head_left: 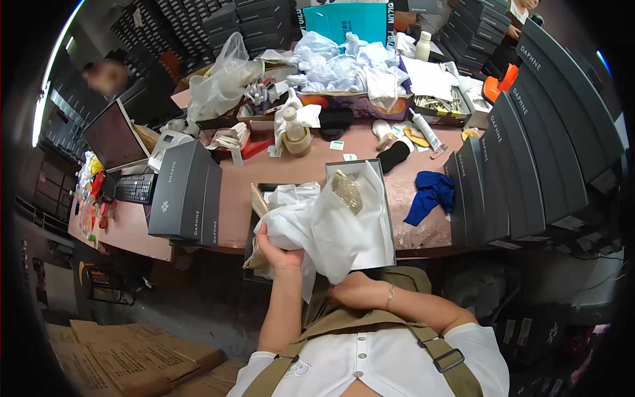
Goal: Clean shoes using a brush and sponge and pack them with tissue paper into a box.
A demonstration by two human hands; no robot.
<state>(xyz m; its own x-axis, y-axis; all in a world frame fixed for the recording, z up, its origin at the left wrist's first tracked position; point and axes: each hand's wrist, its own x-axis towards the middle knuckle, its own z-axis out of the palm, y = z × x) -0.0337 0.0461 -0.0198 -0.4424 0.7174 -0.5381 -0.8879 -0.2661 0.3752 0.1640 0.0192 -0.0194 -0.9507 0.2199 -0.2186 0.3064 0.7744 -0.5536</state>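
Note:
An open dark grey shoebox lies in two halves before me: the right half [389, 221] is lined white, and the left half [255, 218] sits beside it. A gold, glittery shoe [348, 192] rests in the right half, partly under thin white tissue paper [337, 235]. My left hand [279, 254] is closed round a bunch of this paper above the left half. Close to my body, my right hand [355, 291] grips the paper's lower edge, its fingertips hidden. Beige shoe parts [255, 257] show beside my left hand, mostly covered.
Closed grey shoeboxes [185, 195] stand at left, and tall stacks [522, 165] line the right. A blue cloth [430, 197] lies near them. Behind are a tape roll [297, 142], a glue tube [426, 131] and a carton of crumpled white paper [357, 99]. A monitor [116, 135] stands far left.

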